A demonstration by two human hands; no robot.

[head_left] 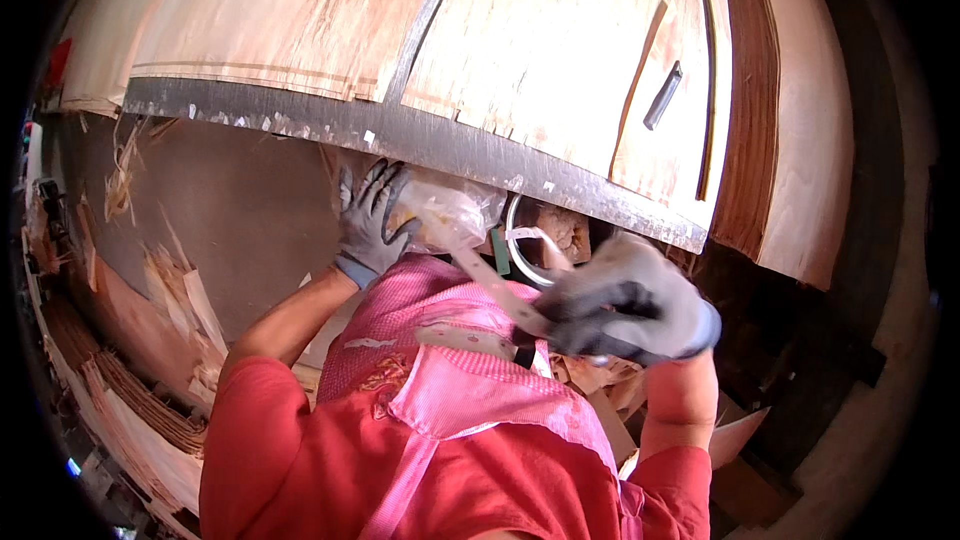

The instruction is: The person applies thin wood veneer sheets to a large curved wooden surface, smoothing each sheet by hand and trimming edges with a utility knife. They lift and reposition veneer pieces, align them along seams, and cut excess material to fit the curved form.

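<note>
My left hand (374, 220), in a grey glove with dark fingertips, rests against the left side of a clear plastic bag (455, 208) under the bench edge. Its fingers are stretched and apart. From the bag a pale strip with small holes (492, 285) runs down to my right hand (625, 302), which is gloved too and slightly blurred. The fingers of that hand are closed on the strip's end. Between the hands, beside the bag, is a white ring (522, 245) with a short pale strip at it.
Thin wood sheets (540, 50) cover the bench top, with a dark metal edge (430, 152) along its front. A dark-handled tool (663, 96) lies on the sheets at the right. Stacked veneer (750, 100) stands beyond it. Wood scraps (180, 290) lie at the lower left.
</note>
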